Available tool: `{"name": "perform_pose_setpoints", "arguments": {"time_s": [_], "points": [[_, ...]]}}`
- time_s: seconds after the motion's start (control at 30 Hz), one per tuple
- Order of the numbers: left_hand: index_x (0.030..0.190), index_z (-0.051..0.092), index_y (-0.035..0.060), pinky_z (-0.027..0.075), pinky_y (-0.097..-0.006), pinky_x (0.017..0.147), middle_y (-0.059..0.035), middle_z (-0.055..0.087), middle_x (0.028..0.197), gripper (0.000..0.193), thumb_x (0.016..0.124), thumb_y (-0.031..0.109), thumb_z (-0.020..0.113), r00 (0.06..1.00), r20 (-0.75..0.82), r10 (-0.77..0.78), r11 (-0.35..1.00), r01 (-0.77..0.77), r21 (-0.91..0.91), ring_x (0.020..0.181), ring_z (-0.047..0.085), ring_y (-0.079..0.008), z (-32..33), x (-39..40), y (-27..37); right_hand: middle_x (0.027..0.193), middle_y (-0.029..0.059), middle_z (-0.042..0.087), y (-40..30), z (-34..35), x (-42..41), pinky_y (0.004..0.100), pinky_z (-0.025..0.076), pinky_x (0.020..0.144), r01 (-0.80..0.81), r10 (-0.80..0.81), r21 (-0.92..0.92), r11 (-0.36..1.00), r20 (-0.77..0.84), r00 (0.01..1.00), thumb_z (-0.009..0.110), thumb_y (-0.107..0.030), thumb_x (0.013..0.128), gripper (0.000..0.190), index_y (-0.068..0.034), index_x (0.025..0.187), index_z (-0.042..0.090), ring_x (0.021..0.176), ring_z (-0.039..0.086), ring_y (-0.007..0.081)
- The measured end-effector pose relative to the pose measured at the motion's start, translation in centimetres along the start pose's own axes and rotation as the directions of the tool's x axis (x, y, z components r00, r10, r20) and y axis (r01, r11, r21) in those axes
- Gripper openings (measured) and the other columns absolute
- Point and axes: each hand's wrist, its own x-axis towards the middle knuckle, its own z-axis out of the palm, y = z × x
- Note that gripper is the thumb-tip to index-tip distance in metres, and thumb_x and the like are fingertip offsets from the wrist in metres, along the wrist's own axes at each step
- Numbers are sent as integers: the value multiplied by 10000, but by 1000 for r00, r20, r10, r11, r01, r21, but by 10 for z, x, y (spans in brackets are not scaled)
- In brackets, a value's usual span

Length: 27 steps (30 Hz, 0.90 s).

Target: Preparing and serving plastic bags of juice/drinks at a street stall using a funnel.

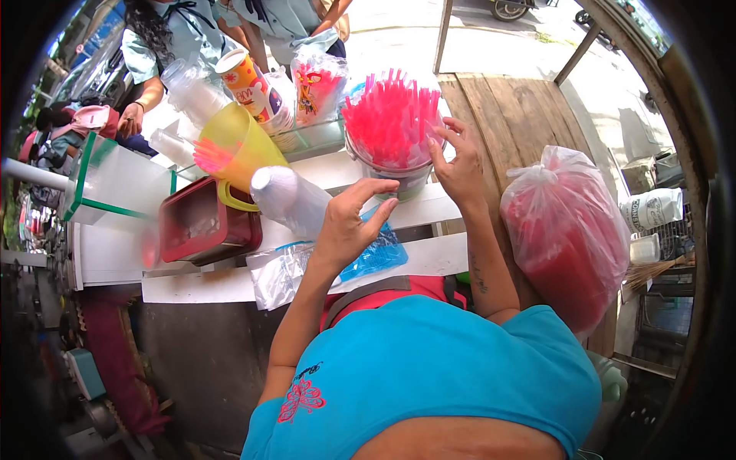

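Note:
My left hand (359, 215) is raised over the white slatted counter, thumb and fingers apart, with nothing visible in it. Below it lie a blue plastic packet (382, 247) and clear plastic bags (279, 276). Just left of that hand leans a plastic-sleeved stack of cups (296, 198). My right hand (464, 164) is at the right rim of a plastic bucket (397, 172) packed with upright pink drinking straws (394, 123). Its fingers are spread and curved beside the straws; whether they touch any is unclear.
Left are a yellow pitcher (244, 129) with pink utensils, a dark red container (192, 230) and a green-edged glass case (118, 178). Printed paper cups (247, 83) stand behind. A knotted bag of red contents (566, 247) is at right. People (172, 40) stand across the counter.

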Motion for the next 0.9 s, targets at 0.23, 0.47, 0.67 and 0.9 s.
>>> {"name": "perform_pose_setpoints", "arguments": {"time_s": [0.23, 0.47, 0.67, 0.9], "points": [[1156, 619, 52, 501, -360, 834, -79, 620, 1147, 401, 767, 94, 705, 925, -178, 335, 836, -204, 510, 957, 576, -297, 51, 26, -7, 1097, 114, 620, 7, 18, -5, 377, 464, 848, -25, 32, 87, 996, -77, 997, 617, -47, 799, 113, -15, 878, 691, 971, 584, 291], [1084, 646, 96, 512, -350, 737, -28, 623, 934, 367, 726, 21, 673, 882, -238, 406, 827, -245, 505, 816, 565, -267, 65, 28, -30, 1117, 137, 637, 15, 9, -13, 338, 483, 821, -12, 15, 82, 997, -47, 999, 591, -45, 819, 122, 40, 862, 667, 927, 630, 244], [1017, 690, 102, 493, -347, 744, -45, 655, 851, 324, 708, 6, 685, 880, -312, 358, 871, -193, 452, 765, 570, -257, 60, 31, -37, 1102, 114, 643, 19, 20, -10, 324, 505, 734, 103, -89, 92, 990, -139, 986, 593, -16, 796, 142, 24, 892, 690, 874, 637, 233], [1099, 667, 79, 481, -371, 924, -109, 644, 1129, 352, 749, 67, 698, 952, -215, 216, 976, -211, 45, 1034, 615, -285, 30, 13, -23, 1148, 139, 621, 28, 23, -9, 331, 505, 797, -41, 59, 216, 975, -77, 995, 593, -19, 823, 137, 25, 907, 693, 914, 644, 229]]}}
